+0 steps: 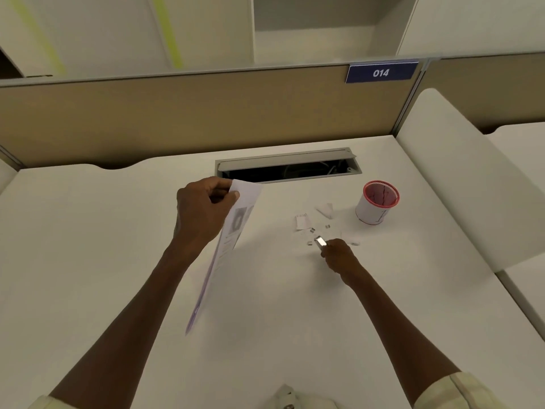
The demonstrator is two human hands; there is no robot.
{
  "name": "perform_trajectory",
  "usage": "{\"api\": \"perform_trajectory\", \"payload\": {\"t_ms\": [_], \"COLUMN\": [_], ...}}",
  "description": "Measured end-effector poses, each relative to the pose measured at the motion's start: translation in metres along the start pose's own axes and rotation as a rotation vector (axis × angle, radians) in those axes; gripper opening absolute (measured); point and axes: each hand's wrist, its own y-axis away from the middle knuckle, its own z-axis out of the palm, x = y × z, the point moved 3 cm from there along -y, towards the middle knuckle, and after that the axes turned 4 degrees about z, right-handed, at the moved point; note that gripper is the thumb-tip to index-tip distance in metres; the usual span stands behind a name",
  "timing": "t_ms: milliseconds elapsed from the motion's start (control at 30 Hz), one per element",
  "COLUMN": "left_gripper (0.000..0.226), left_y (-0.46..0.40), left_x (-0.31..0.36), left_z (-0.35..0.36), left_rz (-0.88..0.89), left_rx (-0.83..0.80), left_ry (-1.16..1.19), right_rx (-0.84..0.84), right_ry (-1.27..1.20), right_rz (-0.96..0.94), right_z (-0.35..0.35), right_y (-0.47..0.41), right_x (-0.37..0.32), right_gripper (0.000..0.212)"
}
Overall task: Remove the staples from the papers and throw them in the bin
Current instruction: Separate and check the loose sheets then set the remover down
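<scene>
we work at a white desk (103, 261) backed by a tan partition (177, 113) bearing a blue "014" label (381, 72), with an open cable tray (289, 169) at the far edge. our left hand (203, 211) lifts the papers (233, 228) by their far corner, thumb and fingers pinched closed on the sheets, which hang tilted on edge toward us. the bin (376, 205), a small white cup with a red rim, stands upright to the right, apart from both hands. between papers and bin lies a scatter of torn paper scraps (302, 222) and loose staples (312, 230) on the desk. we judge the pulling stage well advanced, perhaps done for this set, though the stapled corner is hidden behind the left hand; the clearing stage remains, since the debris lies outside the bin. our right hand (339, 255) is curled closed around a small metal staple remover (320, 242), its shiny tip low among the staples; whether it touches one is too small to tell.
</scene>
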Motion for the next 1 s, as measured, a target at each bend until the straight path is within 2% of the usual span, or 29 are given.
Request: {"api": "perform_trajectory", "payload": {"t_ms": [100,233,433,600,733,800,867,933,1000], "left_gripper": [0.028,0.025,0.024,0.022,0.021,0.019,0.014,0.010,0.012], "left_y": [0.002,0.006,0.011,0.016,0.021,0.023,0.022,0.020,0.017], "left_x": [0.007,0.019,0.031,0.039,0.043,0.043,0.042,0.039,0.036], "left_z": [-0.010,-0.023,-0.041,-0.053,-0.058,-0.059,-0.061,-0.064,-0.067], "left_rz": [0.024,0.082,0.131,0.136,0.120,0.106,0.090,0.082,0.068], "left_rx": [0.043,0.088,0.117,0.135,0.156,0.144,0.129,0.116,0.110], "left_ry": [0.004,0.006,0.011,0.010,0.015,0.036,0.062,0.093,0.139], "right_rx": [0.187,0.408,0.520,0.568,0.589,0.634,0.601,0.413,0.188], "right_ry": [0.201,0.360,0.483,0.388,0.393,0.425,0.316,0.067,-0.078], "right_rz": [0.010,0.040,0.074,0.090,0.099,-0.008,-0.205,-0.350,-0.478], "right_z": [-0.015,-0.034,-0.042,-0.048,-0.048,-0.048,-0.042,-0.032,-0.021], "right_y": [0.005,0.011,0.018,0.026,0.031,0.035,0.040,0.046,0.059], "right_x": [0.017,0.033,0.059,0.069,0.075,0.067,0.040,-0.001,-0.047], "right_gripper": [0.029,0.015,0.013,0.020,0.037,0.051,0.060,0.067,0.077]}}
